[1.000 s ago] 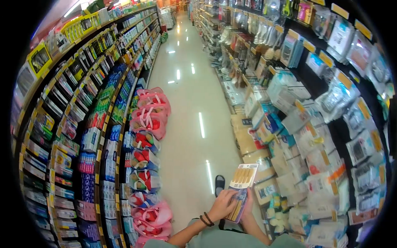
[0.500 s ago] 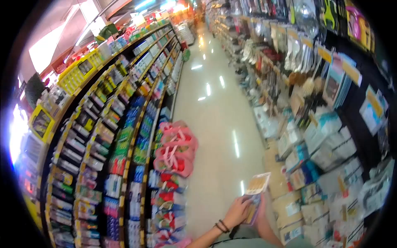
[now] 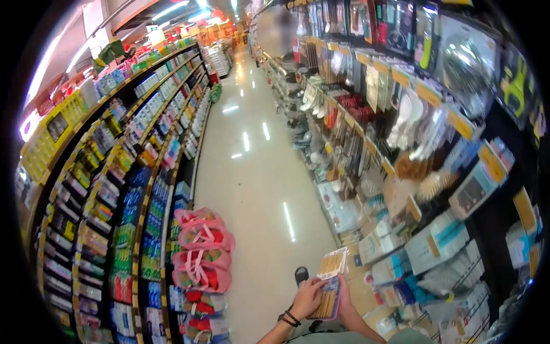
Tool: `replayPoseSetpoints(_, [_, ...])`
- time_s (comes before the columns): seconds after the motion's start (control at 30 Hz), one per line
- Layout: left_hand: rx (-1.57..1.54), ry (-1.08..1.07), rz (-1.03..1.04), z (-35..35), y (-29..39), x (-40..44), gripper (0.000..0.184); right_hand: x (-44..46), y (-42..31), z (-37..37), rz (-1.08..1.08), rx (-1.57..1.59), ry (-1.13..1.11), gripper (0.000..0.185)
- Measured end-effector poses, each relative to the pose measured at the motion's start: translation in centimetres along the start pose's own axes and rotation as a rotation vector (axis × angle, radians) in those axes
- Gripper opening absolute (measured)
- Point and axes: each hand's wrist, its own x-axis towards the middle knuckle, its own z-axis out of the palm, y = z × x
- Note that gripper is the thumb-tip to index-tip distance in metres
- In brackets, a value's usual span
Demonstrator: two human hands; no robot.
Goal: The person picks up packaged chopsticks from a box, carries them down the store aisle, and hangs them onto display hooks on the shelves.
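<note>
Low in the head view, both hands are at a flat retail package (image 3: 330,304) with several tan, stick-like items behind a purple-blue edge. A pale upper panel (image 3: 333,264) with tan stripes stands above it; I cannot tell whether it is a separate piece. My left hand (image 3: 309,294), with dark bracelets at its wrist, has bent fingers pressed on the package's left side and front. Along the right edge, my right hand (image 3: 345,297) grips the same package, its fingers partly hidden behind it. What the sticks are is too blurred to tell.
A long shelf of boxed and bottled goods (image 3: 132,229) runs along the left. Pink bags (image 3: 201,252) stand at its foot. Hanging utensils and packets (image 3: 409,120) line the right side. A shiny floor (image 3: 258,189) stretches between; a dark shoe (image 3: 301,275) shows near my hands.
My view has turned to the right, so the pink bags sit farther left. The package and both hands appear lower and slightly left, and a shoe has come into sight.
</note>
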Motion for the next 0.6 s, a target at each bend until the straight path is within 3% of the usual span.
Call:
replayPoseSetpoints(0.1, [-0.085,-0.127,-0.073,-2.0,-4.2,8.4,0.031,7.1,-2.9,4.1,0.003,-0.052,0.070,0.052])
replayPoseSetpoints(0.2, [0.036,-0.179,0.022,-5.1,-7.1,15.8,0.039,13.9,-5.8,8.8,0.034,-0.103,0.149,0.053])
replayPoseSetpoints(0.4, [-0.334,-0.184,-0.162,-11.3,-11.0,26.7,0.064,23.4,-8.9,19.2,-0.027,-0.131,0.113,0.046])
replayPoseSetpoints(0.6, [-0.502,-0.049,-0.278,-12.8,-16.8,34.0,0.068,33.4,-10.6,23.9,0.062,-0.218,0.101,0.051])
